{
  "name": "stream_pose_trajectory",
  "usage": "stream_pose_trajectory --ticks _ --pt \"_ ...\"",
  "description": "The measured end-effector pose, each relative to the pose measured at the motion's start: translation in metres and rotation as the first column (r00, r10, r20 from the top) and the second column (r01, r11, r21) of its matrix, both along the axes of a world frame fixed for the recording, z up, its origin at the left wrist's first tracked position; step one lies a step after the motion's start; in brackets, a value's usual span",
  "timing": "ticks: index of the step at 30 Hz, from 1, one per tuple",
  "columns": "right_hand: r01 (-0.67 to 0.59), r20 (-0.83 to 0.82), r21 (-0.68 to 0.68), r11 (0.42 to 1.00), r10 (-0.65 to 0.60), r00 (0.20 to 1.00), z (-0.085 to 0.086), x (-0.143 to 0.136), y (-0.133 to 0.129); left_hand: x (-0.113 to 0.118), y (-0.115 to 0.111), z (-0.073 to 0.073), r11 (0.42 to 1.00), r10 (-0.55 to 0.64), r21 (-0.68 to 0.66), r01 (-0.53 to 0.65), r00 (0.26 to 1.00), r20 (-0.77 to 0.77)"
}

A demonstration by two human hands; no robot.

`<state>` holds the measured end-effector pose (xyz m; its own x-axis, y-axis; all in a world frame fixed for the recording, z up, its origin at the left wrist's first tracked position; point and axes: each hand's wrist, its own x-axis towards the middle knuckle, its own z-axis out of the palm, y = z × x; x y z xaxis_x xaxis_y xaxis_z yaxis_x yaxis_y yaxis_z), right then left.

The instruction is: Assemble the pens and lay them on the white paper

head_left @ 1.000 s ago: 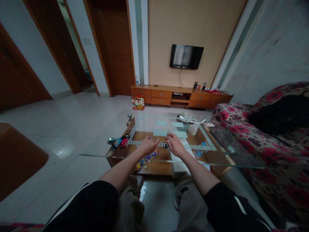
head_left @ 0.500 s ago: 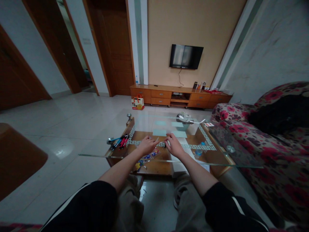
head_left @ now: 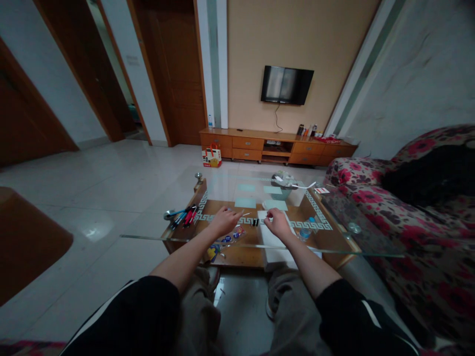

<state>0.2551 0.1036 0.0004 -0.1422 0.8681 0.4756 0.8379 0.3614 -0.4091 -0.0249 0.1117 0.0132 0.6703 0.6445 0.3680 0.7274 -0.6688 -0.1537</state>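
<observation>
Above the near part of the glass table (head_left: 222, 190), my left hand (head_left: 225, 221) is closed on a thin pale rod (head_left: 246, 214) like a pen part, which points right from its fingertips. My right hand (head_left: 277, 224) is held apart from it with thumb and fingers pinched together; whatever they hold is too small to make out. Between the hands, small black pieces (head_left: 255, 222) show at the table. Several pens (head_left: 184, 216), blue, red and black, lie in a bunch left of my left hand.
Clear printed plastic packaging (head_left: 233, 237) is near my left wrist, and a small water bottle (head_left: 306, 230) is right of my right hand. A bowl (head_left: 284, 182) with crumpled plastic stands at the far right of the table. A floral sofa (head_left: 411, 217) borders the right side.
My hands, close together at the rod before, have moved apart. My right hand has shifted right and its fingers have curled in, while the rod stays in my left hand.
</observation>
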Motion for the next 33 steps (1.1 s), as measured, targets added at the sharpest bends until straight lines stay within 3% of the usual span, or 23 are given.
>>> stream_pose_trajectory --ticks 7,14,33 --pt "0.009 0.0 -0.063 0.998 -0.009 1.0 -0.001 -0.005 -0.002 0.007 -0.001 0.001 1.0 -0.021 -0.002 0.021 1.0 -0.003" --pt "0.009 0.007 -0.116 0.993 -0.008 1.0 -0.005 -0.002 0.0 -0.003 0.002 -0.004 1.0 -0.005 -0.01 0.005 1.0 0.004" --pt "-0.047 -0.08 -0.126 0.991 0.037 0.996 -0.007 -0.003 0.001 0.0 0.002 -0.005 1.0 0.001 -0.007 -0.001 1.0 -0.005"
